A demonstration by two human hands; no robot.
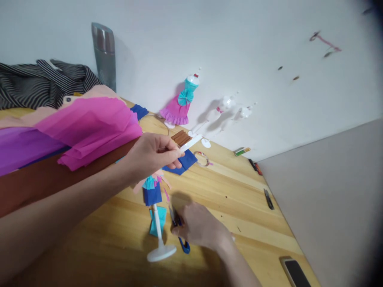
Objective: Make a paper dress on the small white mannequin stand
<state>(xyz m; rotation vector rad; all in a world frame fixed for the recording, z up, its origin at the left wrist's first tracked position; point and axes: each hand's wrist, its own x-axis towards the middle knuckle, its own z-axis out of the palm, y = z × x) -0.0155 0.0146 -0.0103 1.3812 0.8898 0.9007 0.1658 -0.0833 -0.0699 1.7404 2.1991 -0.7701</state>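
My left hand (pixel 152 155) pinches a narrow white strip (pixel 192 142) between thumb and fingers, raised above the table. Lower down, my right hand (pixel 200 225) has its fingers around blue-handled scissors (pixel 186 246) at the tabletop; part of the scissors is hidden under the hand. Beside the scissors stands a small white dress stand (pixel 158 225) with a round base. It wears dark blue crepe paper (pixel 152 194) with turquoise, pink and peach pieces, and its top is hidden behind my left hand. A turquoise paper scrap (pixel 161 223) lies behind the stand's pole.
Magenta crepe paper (pixel 98 123) lies over purple and brown sheets at left. Against the wall are a dressed stand (pixel 179 103), two bare white stands and a grey bottle (pixel 104 56). A tape roll (pixel 202 158), a cutter (pixel 268 199) and a phone (pixel 295 271) lie on the wooden table.
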